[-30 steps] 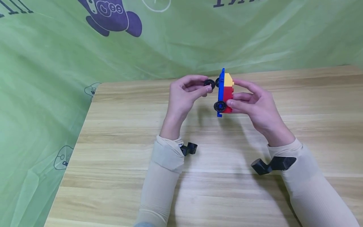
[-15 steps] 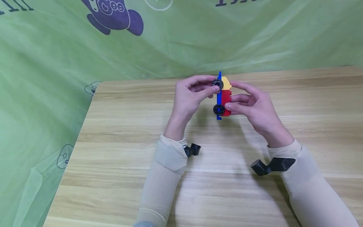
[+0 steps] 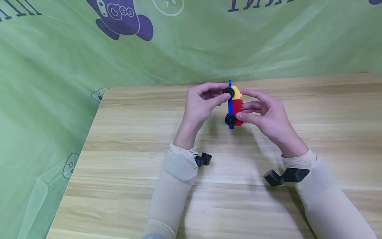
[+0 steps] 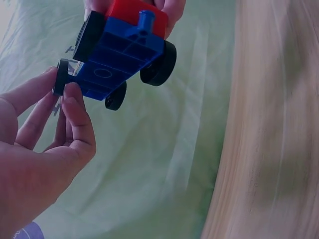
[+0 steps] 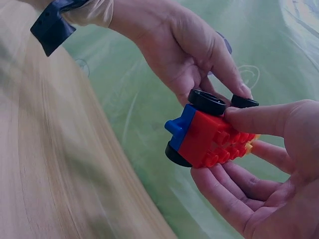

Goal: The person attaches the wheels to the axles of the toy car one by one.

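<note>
A toy brick car (image 3: pixel 237 108) is held up above the table, on end in the head view. It has a blue wheeled base (image 4: pixel 117 62), a red studded brick (image 5: pixel 202 137) and a yellow brick (image 3: pixel 236 92). My right hand (image 3: pixel 268 114) grips the red brick between thumb and fingers. My left hand (image 3: pixel 200 104) pinches a small black wheel (image 4: pixel 61 77) at the base's far corner by the yellow brick. Whether that wheel sits fully on its axle cannot be seen. Black wheels show at the base's other corners, including the near wheel (image 3: pixel 230 119).
The wooden table (image 3: pixel 128 166) lies beneath both arms. Behind it and along its left side hangs a green printed cloth (image 3: pixel 209 43). A black wrist mount (image 3: pixel 204 159) sits on the left sleeve, another mount (image 3: pixel 286 176) on the right.
My left hand has moved right with the wheel, bringing it from beside the car to the base's far corner. The car has shifted slightly left and nearer in the head view.
</note>
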The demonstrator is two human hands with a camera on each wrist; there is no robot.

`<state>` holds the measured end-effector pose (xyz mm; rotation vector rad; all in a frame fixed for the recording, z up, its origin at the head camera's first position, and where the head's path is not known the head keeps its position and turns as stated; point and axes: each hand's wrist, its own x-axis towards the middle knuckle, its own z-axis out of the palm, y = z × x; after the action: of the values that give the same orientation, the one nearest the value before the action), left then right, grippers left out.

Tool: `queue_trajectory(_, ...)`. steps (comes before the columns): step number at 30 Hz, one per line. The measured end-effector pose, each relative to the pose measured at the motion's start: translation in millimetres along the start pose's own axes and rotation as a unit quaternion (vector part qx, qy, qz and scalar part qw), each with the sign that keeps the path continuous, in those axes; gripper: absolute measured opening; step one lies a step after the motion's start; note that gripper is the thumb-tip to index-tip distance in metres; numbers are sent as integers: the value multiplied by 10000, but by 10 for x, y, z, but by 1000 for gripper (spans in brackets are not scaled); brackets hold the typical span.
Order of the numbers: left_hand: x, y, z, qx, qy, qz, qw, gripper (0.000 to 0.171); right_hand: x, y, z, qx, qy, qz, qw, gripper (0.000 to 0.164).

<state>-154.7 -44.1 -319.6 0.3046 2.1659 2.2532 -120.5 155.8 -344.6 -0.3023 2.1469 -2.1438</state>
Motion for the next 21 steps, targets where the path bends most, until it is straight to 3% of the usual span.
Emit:
queue_trajectory(4,17,-35,18,29,-33,-86,10000,27,-2,-1,-3,-431,52,-124,9990,62)
queue_trajectory(7,30,-49,31,-218,-140,-323,9991,32,-4,1,0,-713,68,-231,9972,62)
queue_trajectory(11,41,-54,42,-690,-361,-743,9942,44,-8,-1,8,-809,58,-336,9961,62)
queue_trajectory(14,42,-53,45,-752,-459,-899,9920,48,-10,-6,8,-845,40,-413,9956,62)
queue_trajectory(21,20,-44,37,-890,-369,-844,9918,42,-25,-21,-5,-591,-27,-474,9971,62)
